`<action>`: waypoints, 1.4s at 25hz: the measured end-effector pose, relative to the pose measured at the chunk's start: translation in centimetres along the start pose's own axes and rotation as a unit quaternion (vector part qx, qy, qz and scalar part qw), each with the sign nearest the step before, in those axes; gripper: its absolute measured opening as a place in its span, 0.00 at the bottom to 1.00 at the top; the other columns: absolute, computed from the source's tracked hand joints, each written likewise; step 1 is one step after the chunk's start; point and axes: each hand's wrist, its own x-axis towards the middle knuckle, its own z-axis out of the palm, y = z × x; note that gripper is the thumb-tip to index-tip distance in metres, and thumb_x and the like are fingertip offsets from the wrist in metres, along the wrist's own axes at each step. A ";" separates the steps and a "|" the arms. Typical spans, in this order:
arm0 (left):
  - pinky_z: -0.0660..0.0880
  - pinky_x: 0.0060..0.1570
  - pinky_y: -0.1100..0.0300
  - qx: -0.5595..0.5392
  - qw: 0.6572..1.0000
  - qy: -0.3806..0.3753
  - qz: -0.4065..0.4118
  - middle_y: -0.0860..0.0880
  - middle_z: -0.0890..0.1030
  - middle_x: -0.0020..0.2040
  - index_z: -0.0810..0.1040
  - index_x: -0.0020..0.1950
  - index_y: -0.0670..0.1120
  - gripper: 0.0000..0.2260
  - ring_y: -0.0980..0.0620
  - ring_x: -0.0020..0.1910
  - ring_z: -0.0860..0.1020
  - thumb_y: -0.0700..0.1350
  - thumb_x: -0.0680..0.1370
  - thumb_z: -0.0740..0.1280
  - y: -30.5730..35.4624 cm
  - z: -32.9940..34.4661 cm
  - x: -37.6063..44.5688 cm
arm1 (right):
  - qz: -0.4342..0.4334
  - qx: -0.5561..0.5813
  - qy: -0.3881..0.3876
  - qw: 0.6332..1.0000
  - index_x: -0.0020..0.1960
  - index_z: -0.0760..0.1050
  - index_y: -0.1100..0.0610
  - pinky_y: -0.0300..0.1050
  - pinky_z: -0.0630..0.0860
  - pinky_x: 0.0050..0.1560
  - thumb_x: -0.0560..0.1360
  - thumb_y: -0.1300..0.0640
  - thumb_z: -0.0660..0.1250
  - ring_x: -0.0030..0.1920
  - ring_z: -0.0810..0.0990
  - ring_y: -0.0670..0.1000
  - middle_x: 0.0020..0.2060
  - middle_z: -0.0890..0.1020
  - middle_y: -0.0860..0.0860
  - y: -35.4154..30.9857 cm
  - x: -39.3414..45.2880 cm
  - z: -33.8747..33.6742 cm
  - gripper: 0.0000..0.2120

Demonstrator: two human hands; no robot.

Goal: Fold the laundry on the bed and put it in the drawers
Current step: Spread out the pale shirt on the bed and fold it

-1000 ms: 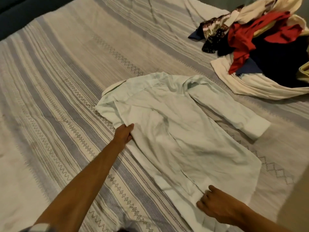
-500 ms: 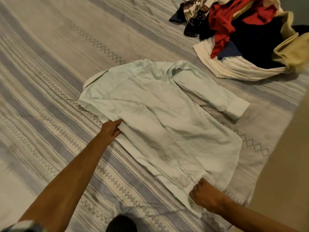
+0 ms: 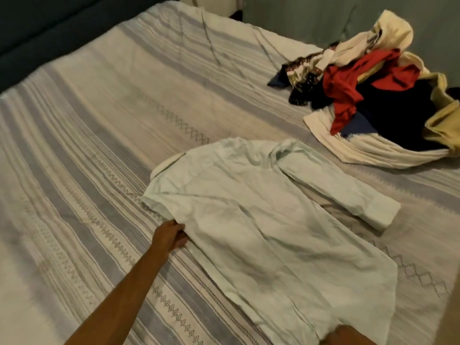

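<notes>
A pale mint long-sleeved shirt (image 3: pixel 261 220) lies spread back-up on the striped bedspread (image 3: pixel 99 145), its collar away from me. One sleeve is folded across the right side, cuff toward the bed's right edge. My left hand (image 3: pixel 169 236) grips the shirt's left side edge, fingers curled under the fabric. My right hand (image 3: pixel 346 336) is at the bottom hem, mostly cut off by the frame's lower edge; its fingers are hidden. A pile of unfolded laundry (image 3: pixel 373 95) in red, navy, cream and yellow sits at the far right.
A dark headboard or wall (image 3: pixel 49 33) runs along the bed's far left. A pale green wall (image 3: pixel 311 18) stands behind the laundry pile. The bed's right edge (image 3: pixel 450 295) drops off close to the shirt's cuff and hem.
The view has tilted up and back. My left hand stays on the shirt's left edge. My right hand has slid toward the frame's bottom edge, still at the hem.
</notes>
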 end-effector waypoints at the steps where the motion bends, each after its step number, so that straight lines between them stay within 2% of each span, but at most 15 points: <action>1: 0.81 0.34 0.53 0.049 0.996 0.044 0.058 0.37 0.84 0.52 0.79 0.59 0.41 0.10 0.45 0.38 0.82 0.35 0.78 0.71 -0.3 -0.5 0.1 | 0.032 0.033 0.067 0.997 0.83 0.49 0.50 0.20 0.53 0.62 0.88 0.46 0.47 0.63 0.61 0.17 0.72 0.72 0.33 -0.4 1.0 -1.3 0.26; 2: 0.81 0.40 0.50 0.114 0.980 0.089 0.138 0.39 0.84 0.53 0.76 0.60 0.43 0.12 0.43 0.43 0.83 0.38 0.78 0.73 -0.6 -1.0 0.1 | 0.090 0.123 0.034 0.988 0.83 0.45 0.44 0.19 0.46 0.63 0.88 0.45 0.41 0.71 0.50 0.21 0.79 0.58 0.33 -0.5 2.7 -3.8 0.24; 3: 0.81 0.45 0.48 0.199 0.946 0.118 0.227 0.42 0.82 0.55 0.74 0.61 0.45 0.14 0.42 0.49 0.82 0.41 0.78 0.73 -0.8 -1.3 0.1 | 0.119 0.200 0.058 0.971 0.81 0.50 0.37 0.21 0.50 0.64 0.86 0.40 0.41 0.74 0.52 0.24 0.77 0.57 0.31 0.0 3.5 -6.8 0.24; 5: 0.78 0.53 0.46 0.383 0.828 0.122 0.392 0.46 0.78 0.61 0.72 0.65 0.48 0.18 0.43 0.58 0.77 0.44 0.78 0.72 -1.1 -1.1 -0.1 | 0.223 0.214 0.058 0.949 0.71 0.63 0.38 0.33 0.67 0.63 0.80 0.33 0.51 0.68 0.70 0.36 0.67 0.68 0.37 0.5 5.8 -8.8 0.22; 8: 0.72 0.65 0.46 0.515 0.680 0.095 0.513 0.45 0.70 0.76 0.73 0.72 0.49 0.21 0.42 0.72 0.69 0.45 0.78 0.68 -0.4 1.3 -0.2 | 0.278 0.250 -0.073 0.925 0.69 0.62 0.42 0.40 0.74 0.57 0.73 0.32 0.66 0.63 0.73 0.45 0.63 0.69 0.41 2.8 9.1 -10.4 0.30; 10: 0.67 0.70 0.47 0.541 0.647 0.063 0.533 0.46 0.66 0.80 0.73 0.74 0.51 0.22 0.42 0.77 0.65 0.45 0.80 0.66 0.4 3.4 0.2 | 0.276 0.289 -0.114 0.910 0.63 0.67 0.43 0.39 0.76 0.53 0.69 0.30 0.68 0.56 0.75 0.44 0.59 0.73 0.41 3.6 10.9 -10.7 0.29; 13: 0.68 0.69 0.51 0.574 0.594 -0.047 0.561 0.50 0.70 0.76 0.73 0.72 0.53 0.19 0.44 0.74 0.70 0.48 0.81 0.65 1.7 6.5 1.6 | 0.293 0.307 -0.049 0.904 0.53 0.73 0.44 0.40 0.77 0.50 0.73 0.34 0.66 0.50 0.77 0.43 0.49 0.78 0.41 5.0 11.8 -10.8 0.16; 16: 0.75 0.59 0.52 0.598 0.533 -0.147 0.580 0.52 0.76 0.68 0.75 0.68 0.52 0.15 0.48 0.65 0.75 0.50 0.82 0.61 4.8 11.4 2.5 | 0.374 0.200 0.072 0.903 0.61 0.71 0.44 0.46 0.76 0.52 0.77 0.42 0.66 0.58 0.77 0.49 0.57 0.76 0.45 8.8 10.2 -10.4 0.14; 19: 0.74 0.57 0.49 0.639 0.457 -0.201 0.585 0.50 0.75 0.70 0.74 0.71 0.51 0.18 0.45 0.65 0.74 0.52 0.82 0.59 7.6 19.1 2.9 | 0.506 0.146 0.044 0.849 0.68 0.68 0.48 0.55 0.76 0.57 0.76 0.46 0.70 0.64 0.75 0.56 0.65 0.73 0.52 13.8 6.9 -8.8 0.23; 21: 0.73 0.59 0.47 0.667 0.411 -0.216 0.583 0.49 0.73 0.74 0.72 0.74 0.52 0.20 0.43 0.68 0.72 0.47 0.82 0.65 9.1 24.7 3.1 | 0.525 0.169 -0.010 0.834 0.65 0.67 0.45 0.54 0.76 0.58 0.78 0.46 0.67 0.62 0.75 0.53 0.64 0.73 0.49 16.5 4.3 -7.6 0.17; 24: 0.72 0.60 0.47 0.721 0.335 -0.195 0.575 0.50 0.71 0.76 0.70 0.76 0.55 0.22 0.41 0.71 0.70 0.46 0.82 0.66 9.9 31.2 3.5 | 0.469 0.255 -0.034 0.845 0.55 0.75 0.46 0.42 0.78 0.48 0.80 0.46 0.69 0.49 0.80 0.49 0.49 0.80 0.45 19.2 0.7 -6.8 0.07; 28: 0.68 0.64 0.50 0.786 0.244 -0.136 0.551 0.50 0.75 0.70 0.71 0.72 0.56 0.19 0.44 0.74 0.67 0.51 0.81 0.67 11.3 34.4 4.6 | 0.392 0.324 -0.041 0.860 0.43 0.79 0.49 0.36 0.72 0.39 0.74 0.49 0.78 0.38 0.80 0.45 0.36 0.82 0.45 22.1 -1.8 -6.9 0.08; 30: 0.66 0.66 0.51 0.814 0.220 -0.110 0.526 0.50 0.76 0.70 0.74 0.70 0.55 0.17 0.45 0.73 0.69 0.53 0.81 0.67 13.2 34.5 4.8 | 0.387 0.322 -0.036 0.863 0.42 0.81 0.49 0.36 0.72 0.39 0.72 0.46 0.79 0.37 0.80 0.44 0.35 0.83 0.44 23.0 -2.3 -6.8 0.10; 32: 0.70 0.62 0.51 0.810 0.256 -0.094 0.519 0.50 0.79 0.67 0.77 0.67 0.53 0.15 0.46 0.67 0.75 0.52 0.81 0.68 15.0 33.4 4.6 | 0.396 0.325 -0.022 0.858 0.41 0.81 0.49 0.39 0.73 0.40 0.71 0.47 0.80 0.38 0.80 0.46 0.35 0.83 0.44 23.1 -2.7 -7.0 0.10; 35: 0.75 0.39 0.54 0.749 0.313 -0.117 0.572 0.51 0.84 0.57 0.78 0.61 0.54 0.09 0.45 0.51 0.84 0.51 0.81 0.69 16.6 30.0 3.6 | 0.397 0.286 0.000 0.872 0.43 0.78 0.47 0.45 0.76 0.39 0.73 0.50 0.77 0.37 0.80 0.49 0.35 0.81 0.44 20.8 -3.1 -9.2 0.07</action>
